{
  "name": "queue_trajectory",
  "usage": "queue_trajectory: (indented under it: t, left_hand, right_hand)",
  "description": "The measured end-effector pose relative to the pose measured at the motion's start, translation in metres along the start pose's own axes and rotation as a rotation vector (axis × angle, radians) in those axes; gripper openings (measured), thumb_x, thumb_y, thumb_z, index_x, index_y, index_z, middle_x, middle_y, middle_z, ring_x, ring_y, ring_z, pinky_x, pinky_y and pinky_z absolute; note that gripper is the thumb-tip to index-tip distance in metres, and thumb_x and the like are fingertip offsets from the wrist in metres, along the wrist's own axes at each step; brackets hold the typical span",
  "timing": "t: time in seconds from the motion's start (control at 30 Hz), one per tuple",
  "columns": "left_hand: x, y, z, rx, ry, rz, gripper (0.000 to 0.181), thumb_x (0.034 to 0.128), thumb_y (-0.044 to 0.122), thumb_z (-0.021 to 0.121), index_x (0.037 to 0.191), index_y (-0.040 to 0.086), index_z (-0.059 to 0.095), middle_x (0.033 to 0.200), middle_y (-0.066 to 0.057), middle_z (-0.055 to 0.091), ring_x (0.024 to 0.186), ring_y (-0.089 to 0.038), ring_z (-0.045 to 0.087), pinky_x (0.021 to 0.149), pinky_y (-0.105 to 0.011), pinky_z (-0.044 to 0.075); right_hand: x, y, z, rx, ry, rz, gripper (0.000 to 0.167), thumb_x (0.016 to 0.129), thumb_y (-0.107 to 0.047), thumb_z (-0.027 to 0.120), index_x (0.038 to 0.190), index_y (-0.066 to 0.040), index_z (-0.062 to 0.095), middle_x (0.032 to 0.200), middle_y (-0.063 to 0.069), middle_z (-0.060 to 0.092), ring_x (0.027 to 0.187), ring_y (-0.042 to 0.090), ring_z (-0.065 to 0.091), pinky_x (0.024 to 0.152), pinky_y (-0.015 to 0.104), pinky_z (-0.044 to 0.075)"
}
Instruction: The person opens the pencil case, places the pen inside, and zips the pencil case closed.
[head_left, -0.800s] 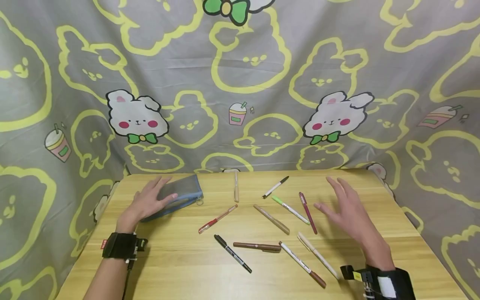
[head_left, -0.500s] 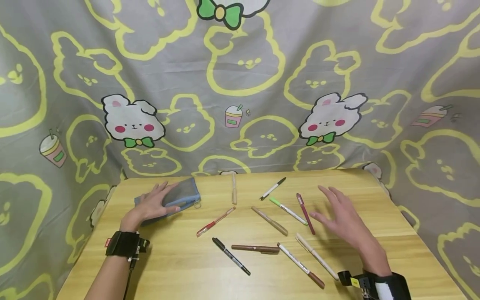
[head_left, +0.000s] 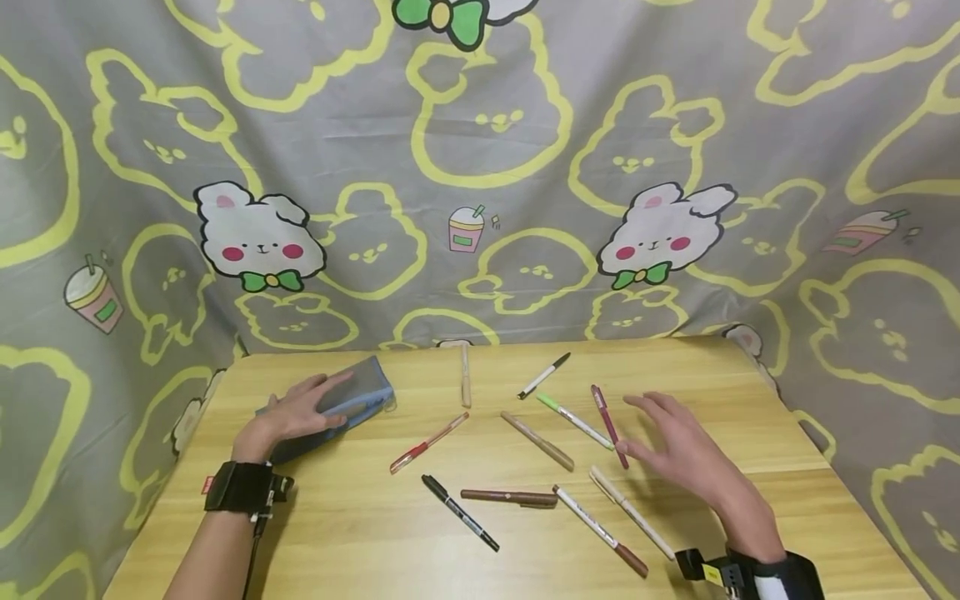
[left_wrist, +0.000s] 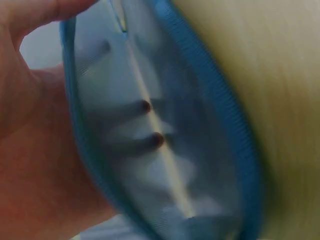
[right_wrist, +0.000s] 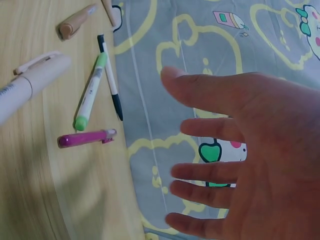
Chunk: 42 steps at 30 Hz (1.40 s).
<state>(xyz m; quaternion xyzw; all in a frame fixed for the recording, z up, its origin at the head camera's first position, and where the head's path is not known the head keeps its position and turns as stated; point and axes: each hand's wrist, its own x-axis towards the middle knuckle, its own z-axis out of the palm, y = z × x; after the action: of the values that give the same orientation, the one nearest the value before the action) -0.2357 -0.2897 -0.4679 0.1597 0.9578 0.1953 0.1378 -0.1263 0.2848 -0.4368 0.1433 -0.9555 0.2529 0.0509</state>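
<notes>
My left hand (head_left: 296, 414) lies over a grey see-through pencil pouch (head_left: 367, 377) with blue edging, at the table's far left. The thumb crosses the blue rim while the fingers spread over the upper side. In the left wrist view the pouch's mouth gapes between two blue zipper edges (left_wrist: 225, 100), and fingertips show dimly through the mesh. My right hand (head_left: 678, 442) hovers with fingers extended beside a maroon pen (head_left: 609, 425); nothing is in it. Near it are a green-capped marker (head_left: 576, 421) and a beige pen (head_left: 632, 512).
Pens lie scattered over the wooden table (head_left: 337, 533): a red pen (head_left: 429, 443), a black double-ended marker (head_left: 460, 512), a brown pen (head_left: 508, 498), a white-and-brown marker (head_left: 600, 531), a tan pen (head_left: 537, 441), a black-and-white pen (head_left: 543, 376) and another tan pen (head_left: 466, 377). A patterned curtain (head_left: 450, 125) hangs behind.
The pouch has shifted slightly left and tilted under my left hand. My right hand has come a little closer to the maroon pen. The pens keep their places.
</notes>
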Motion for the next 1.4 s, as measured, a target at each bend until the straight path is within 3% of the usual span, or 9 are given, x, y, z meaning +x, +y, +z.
queue_trajectory:
  t: [0.2, 0.37, 0.6, 0.83, 0.93, 1.13, 1.4]
  left_hand:
    - [-0.015, 0.011, -0.003, -0.089, -0.057, -0.021, 0.083, 0.0945, 0.041, 0.070, 0.160, 0.009, 0.031, 0.158, -0.043, 0.015, 0.135, -0.075, 0.016, 0.092, -0.090, 0.026]
    - [-0.021, 0.017, 0.002, -0.081, -0.034, -0.072, 0.086, 0.0952, 0.053, 0.067, 0.162, 0.011, 0.031, 0.157, -0.043, 0.017, 0.134, -0.075, 0.017, 0.092, -0.089, 0.027]
    - [-0.028, 0.029, 0.010, -0.076, -0.027, -0.148, 0.088, 0.0989, 0.061, 0.055, 0.164, 0.013, 0.021, 0.156, -0.045, 0.015, 0.135, -0.074, 0.017, 0.092, -0.089, 0.030]
    - [-0.036, 0.043, 0.016, -0.077, -0.020, -0.225, 0.088, 0.1008, 0.068, 0.042, 0.165, 0.014, 0.017, 0.159, -0.042, 0.012, 0.139, -0.072, 0.013, 0.092, -0.090, 0.028]
    - [-0.037, 0.047, 0.016, -0.074, -0.011, -0.227, 0.087, 0.1015, 0.068, 0.039, 0.166, 0.014, 0.016, 0.158, -0.043, 0.015, 0.139, -0.072, 0.014, 0.092, -0.089, 0.029]
    - [-0.037, 0.053, 0.017, -0.106, -0.014, -0.208, 0.082, 0.1043, 0.064, 0.036, 0.166, 0.017, 0.012, 0.161, -0.041, 0.008, 0.138, -0.074, 0.009, 0.094, -0.090, 0.025]
    - [-0.041, 0.057, 0.019, -0.124, -0.007, -0.175, 0.073, 0.1080, 0.058, 0.028, 0.167, 0.019, 0.009, 0.160, -0.042, 0.011, 0.137, -0.075, 0.012, 0.097, -0.090, 0.022]
  right_hand:
    - [0.001, -0.002, -0.001, 0.007, -0.030, -0.029, 0.061, 0.088, -0.028, 0.083, 0.136, 0.002, 0.060, 0.131, 0.030, 0.057, 0.118, 0.050, 0.056, 0.095, 0.069, 0.047]
    - [0.002, -0.003, 0.000, 0.035, -0.073, -0.021, 0.057, 0.089, -0.025, 0.082, 0.133, 0.004, 0.062, 0.128, 0.029, 0.059, 0.112, 0.047, 0.060, 0.091, 0.065, 0.052]
    - [0.001, -0.009, 0.007, 0.131, -0.207, 0.052, 0.044, 0.087, -0.021, 0.083, 0.122, 0.000, 0.067, 0.116, 0.025, 0.064, 0.099, 0.039, 0.065, 0.078, 0.051, 0.059]
    - [-0.001, -0.014, 0.014, 0.180, -0.361, 0.080, 0.026, 0.087, -0.011, 0.081, 0.108, -0.002, 0.066, 0.083, 0.001, 0.064, 0.071, 0.016, 0.056, 0.060, 0.030, 0.049]
    - [-0.004, -0.016, 0.017, 0.172, -0.402, 0.093, 0.025, 0.085, -0.009, 0.083, 0.102, -0.004, 0.065, 0.081, 0.000, 0.066, 0.070, 0.013, 0.057, 0.059, 0.029, 0.049]
    - [-0.008, -0.021, 0.025, 0.100, -0.406, 0.170, 0.030, 0.077, -0.005, 0.087, 0.091, -0.009, 0.061, 0.082, 0.002, 0.063, 0.069, 0.017, 0.054, 0.058, 0.031, 0.048]
    - [-0.009, -0.023, 0.030, 0.088, -0.416, 0.196, 0.026, 0.080, 0.000, 0.081, 0.090, -0.010, 0.060, 0.077, 0.001, 0.057, 0.065, 0.018, 0.050, 0.056, 0.031, 0.045]
